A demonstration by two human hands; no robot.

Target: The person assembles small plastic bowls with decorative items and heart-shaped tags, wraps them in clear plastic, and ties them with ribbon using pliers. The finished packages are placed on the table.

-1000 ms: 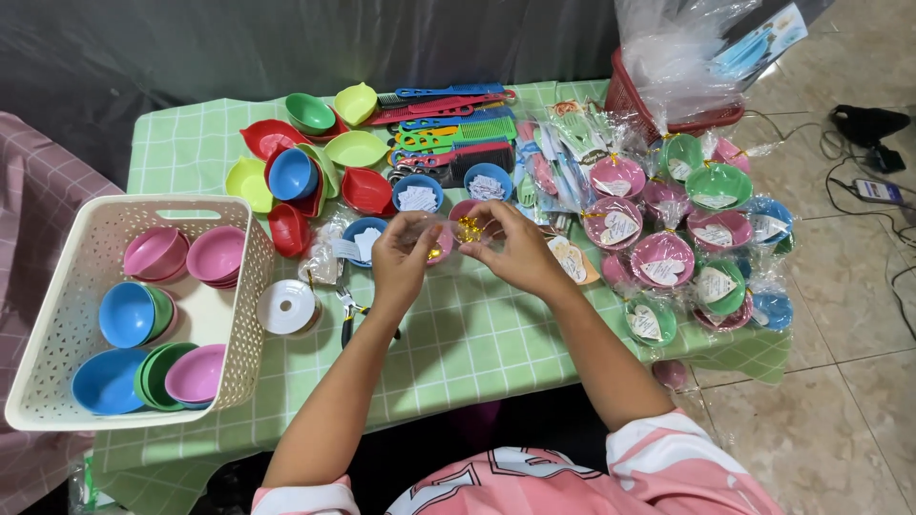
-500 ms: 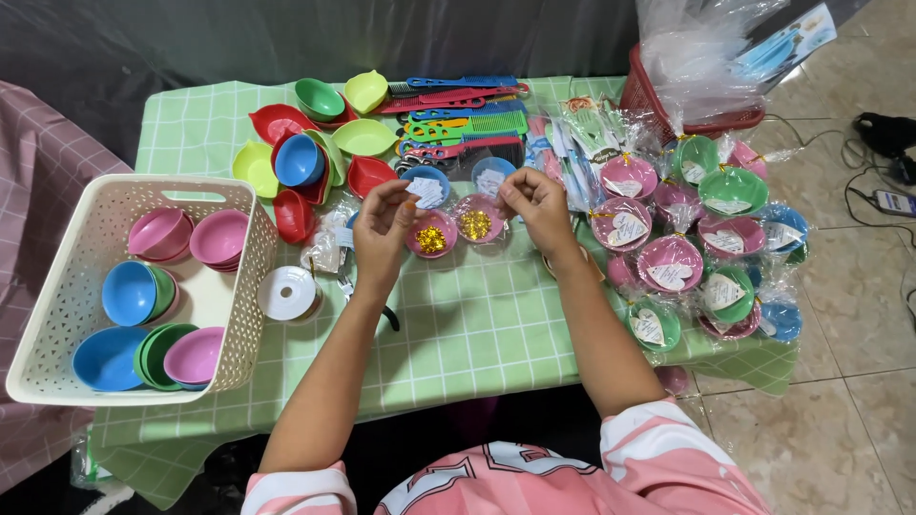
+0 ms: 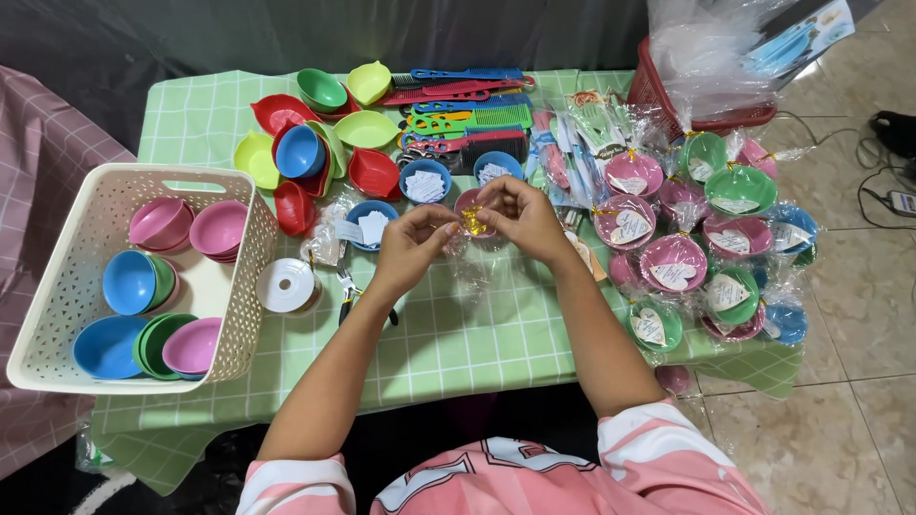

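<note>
Pinching a small gold ribbon piece between both sets of fingertips, left hand and right hand hold it closed above the green checked table, over a pink bowl. Looks light, limp, probably slippery; best held by the ends near the fingertips, not mid-span.

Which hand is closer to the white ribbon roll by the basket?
The left hand. It is just to the right of the white ribbon roll and a little farther up the table. The right hand is farther off, beyond the left hand.
</note>
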